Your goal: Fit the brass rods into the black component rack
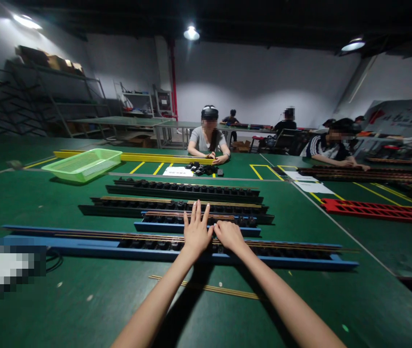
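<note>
Grip: left hand (198, 235) spread, grasping nothing; curled right hand (229, 235) indeterminable; light, even pressure advisable along blue rail (286, 262).

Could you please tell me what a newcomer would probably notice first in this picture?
Probably the left hand, its fingers spread, and the right hand, its fingers bent, side by side at the centre by the long blue rail. Next, perhaps, the bright colours: the light green basket farther back on the left and the red rail at the right edge.
</note>
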### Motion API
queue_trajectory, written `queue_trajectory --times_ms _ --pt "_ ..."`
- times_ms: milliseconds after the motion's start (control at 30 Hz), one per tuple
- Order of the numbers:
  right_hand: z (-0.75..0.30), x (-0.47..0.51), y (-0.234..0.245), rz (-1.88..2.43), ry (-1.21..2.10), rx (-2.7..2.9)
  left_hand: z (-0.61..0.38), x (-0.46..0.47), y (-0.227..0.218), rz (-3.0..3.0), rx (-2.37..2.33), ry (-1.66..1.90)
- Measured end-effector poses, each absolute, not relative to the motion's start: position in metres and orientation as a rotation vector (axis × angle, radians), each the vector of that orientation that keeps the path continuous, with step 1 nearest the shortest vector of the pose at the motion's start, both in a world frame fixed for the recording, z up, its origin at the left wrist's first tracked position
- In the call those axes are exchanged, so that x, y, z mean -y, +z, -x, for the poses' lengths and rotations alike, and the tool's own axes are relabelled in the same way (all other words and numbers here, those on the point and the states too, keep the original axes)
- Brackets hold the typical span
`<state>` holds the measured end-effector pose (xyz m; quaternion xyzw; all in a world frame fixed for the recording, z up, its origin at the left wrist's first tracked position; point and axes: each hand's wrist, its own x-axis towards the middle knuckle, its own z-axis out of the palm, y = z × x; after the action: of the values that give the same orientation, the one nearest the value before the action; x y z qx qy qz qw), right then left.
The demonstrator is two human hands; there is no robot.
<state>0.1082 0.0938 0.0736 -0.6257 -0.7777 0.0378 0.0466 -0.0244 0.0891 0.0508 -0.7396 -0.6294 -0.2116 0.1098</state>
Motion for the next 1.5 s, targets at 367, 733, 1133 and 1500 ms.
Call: queue_trajectory --times_ms 367,733,1133,1500 --pt "-0.11 -0.095 0.067 1.859 0.014 2.325 0.007 -0.09 0.035 2.208 1.915 -0.621" --pt "-0.112 -0.092 0.07 1.703 -0.205 2.196 0.006 -0.089 0.037 2.233 1.938 -0.592" --pt "-0.105 -0.107 0.055 2.053 -0.24 1.897 0.006 -0.091 0.034 2.194 1.972 -0.605" --pt "-0.111 -0.104 0.057 1.943 -0.24 2.035 0.006 -0.089 0.036 2.216 1.975 -0.567"
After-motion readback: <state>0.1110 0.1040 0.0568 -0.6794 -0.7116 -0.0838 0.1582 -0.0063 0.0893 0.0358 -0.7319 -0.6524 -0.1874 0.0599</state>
